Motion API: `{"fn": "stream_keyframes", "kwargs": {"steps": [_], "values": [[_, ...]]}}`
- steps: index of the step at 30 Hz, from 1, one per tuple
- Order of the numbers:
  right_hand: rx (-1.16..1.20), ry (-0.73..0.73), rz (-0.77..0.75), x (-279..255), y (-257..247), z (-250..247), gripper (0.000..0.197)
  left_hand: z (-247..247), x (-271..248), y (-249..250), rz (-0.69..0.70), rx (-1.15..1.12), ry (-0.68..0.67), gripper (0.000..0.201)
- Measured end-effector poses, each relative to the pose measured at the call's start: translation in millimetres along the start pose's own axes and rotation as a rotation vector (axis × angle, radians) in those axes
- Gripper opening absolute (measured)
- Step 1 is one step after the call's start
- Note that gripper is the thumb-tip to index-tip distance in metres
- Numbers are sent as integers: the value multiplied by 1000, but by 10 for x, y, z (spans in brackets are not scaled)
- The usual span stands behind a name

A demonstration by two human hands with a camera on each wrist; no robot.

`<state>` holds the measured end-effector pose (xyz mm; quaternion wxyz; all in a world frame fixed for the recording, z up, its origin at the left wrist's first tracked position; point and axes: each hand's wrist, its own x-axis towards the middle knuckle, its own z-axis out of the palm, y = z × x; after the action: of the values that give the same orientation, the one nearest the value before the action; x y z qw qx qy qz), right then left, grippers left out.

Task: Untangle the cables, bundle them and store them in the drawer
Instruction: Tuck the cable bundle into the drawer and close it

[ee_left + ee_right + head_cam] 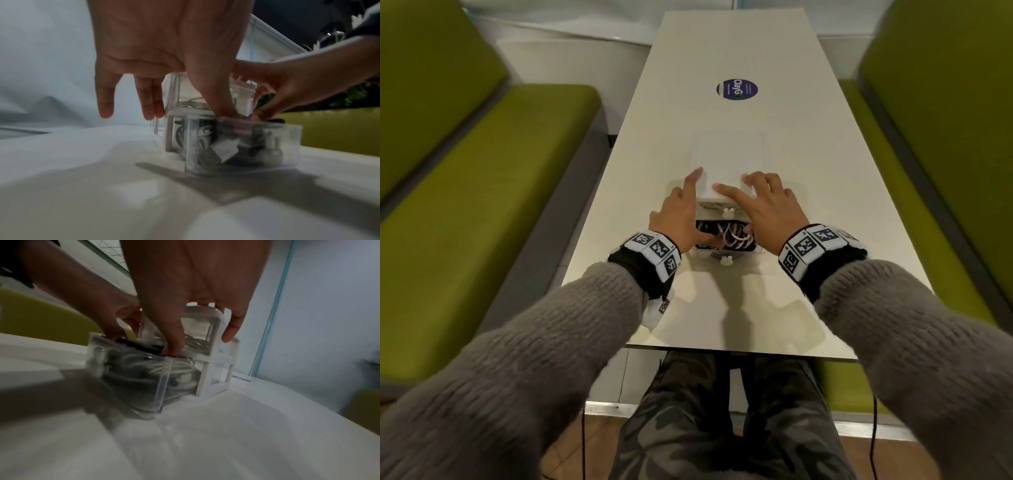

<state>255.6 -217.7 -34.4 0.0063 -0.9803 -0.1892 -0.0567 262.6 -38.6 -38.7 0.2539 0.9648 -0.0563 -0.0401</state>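
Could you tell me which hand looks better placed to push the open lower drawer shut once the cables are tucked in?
Probably the left hand: its thumb presses the cables into the drawer, while the right hand's fingers steady the organizer.

Open table (pixel 726 44) surface extends from the drawer unit (pixel 729 154) toward 12 o'clock, interrupted only by a round sticker (pixel 737 89). Bare tabletop also lies at 6 o'clock, between the pulled-out drawer (pixel 726 255) and the near edge. Green benches (pixel 482 192) bound the 9 and 3 o'clock sides. The drawer mouth is occupied by cables (pixel 729 236), the left hand (pixel 678 212) and right hand (pixel 767 205).
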Motion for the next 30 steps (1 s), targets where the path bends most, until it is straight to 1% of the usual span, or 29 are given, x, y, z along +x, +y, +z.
{"fn": "stream_keyframes", "kwargs": {"steps": [2,3,4,5,7,9,10,12,13,14,15,23,25,27,29,30], "values": [[-28,45,-1,0,-42,13,91,31,-26,26,7,176,64,122],[-34,57,-1,-2,-60,-1,89,37,-34,30,20,237,86,122],[-31,58,6,-2,-75,-24,86,31,-28,24,46,252,87,122],[-19,44,17,-4,-81,-43,83,12,-19,15,84,224,55,123],[25,10,24,-13,-68,-78,78,-67,-11,-21,180,146,-65,127],[88,-29,19,-23,-26,-113,79,-132,-35,-85,262,182,-149,133],[103,-85,19,-30,-3,-127,85,-145,-51,-120,292,226,-146,134],[83,-190,12,-53,16,-166,108,-127,-62,-185,327,249,-79,129],[46,-206,12,-68,13,-166,117,-115,-57,-204,339,243,-45,126],[14,-200,11,-80,1,-161,122,-103,-50,-213,348,240,-23,123],[4,-184,14,-82,-10,-142,123,-99,-45,-213,349,243,-8,121],[96,28,47,-45,-66,35,99,-53,-2,-185,353,192,134,96],[126,22,45,-26,-56,14,96,-60,31,-186,343,157,125,94],[171,-11,23,-4,22,-38,87,-85,74,-196,327,101,101,93],[170,-13,-13,3,104,-50,77,-92,104,-207,326,58,117,85],[153,7,-24,-1,120,-31,78,-87,113,-212,327,65,135,81]]}}
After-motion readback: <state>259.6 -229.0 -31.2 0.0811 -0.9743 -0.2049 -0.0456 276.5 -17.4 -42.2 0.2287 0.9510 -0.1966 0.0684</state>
